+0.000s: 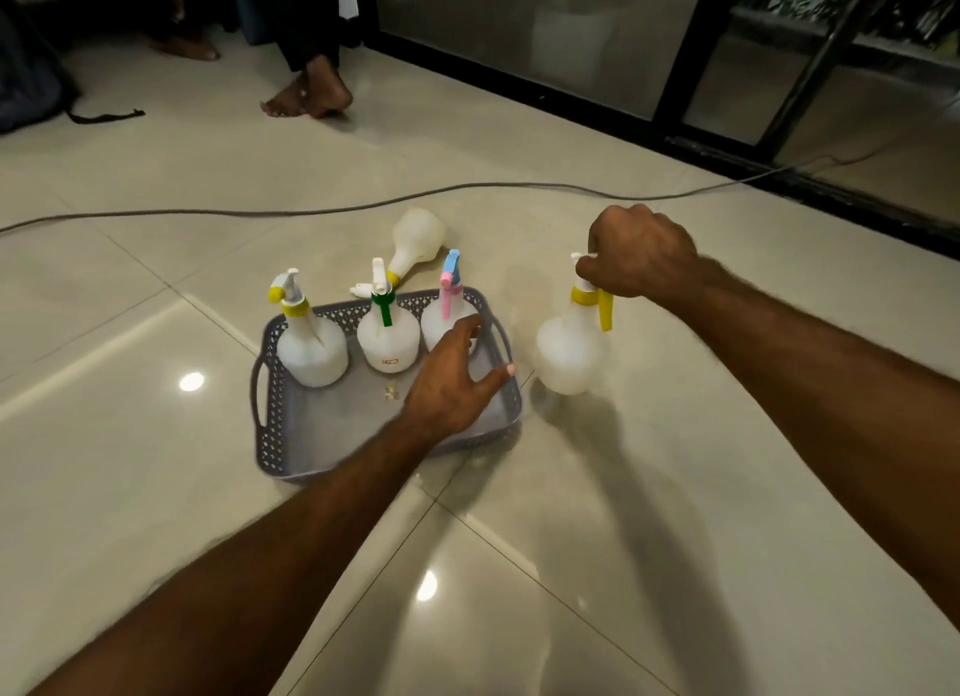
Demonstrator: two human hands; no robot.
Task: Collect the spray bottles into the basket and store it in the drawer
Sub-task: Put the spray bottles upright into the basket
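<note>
- Head view: grey basket (270, 438) with lattice walls and cut-out handles, flat on the glossy tiled floor (156, 487).
- Three white spray bottles upright along the basket's far side: yellow-trimmed bottle (310, 350) at the left, green-trimmed bottle (387, 339) in the middle, pink-and-blue bottle (448, 313) at the right, partly hidden behind a hand.
- Near half of the basket bare apart from a tiny pale scrap (389, 390), too small to tell what.
- Left hand (451, 378) over the basket's right part, palm down, fingers loosely spread and holding nothing; fingertips close to the pink-and-blue bottle, contact impossible to tell; thumb out toward the right rim.
- Right hand (641, 254) curled tight around the spray head of a fourth bottle (569, 355), yellow collar and yellow trigger hanging below the fist.
- Fourth bottle blurred, outside the basket, just beside its right rim; lifted or resting on the tile, cannot tell.
- Fifth bottle (415, 241) lying on its side on the floor just behind the basket, yellow collar and white nozzle pointing toward the basket's far rim.
- Grey cable (311, 209) running across the floor beyond the bottles.
- Bare foot (309, 95) of another person on the tiles at the far left.
- Dark-framed glass door (545, 35) along the far right.
</note>
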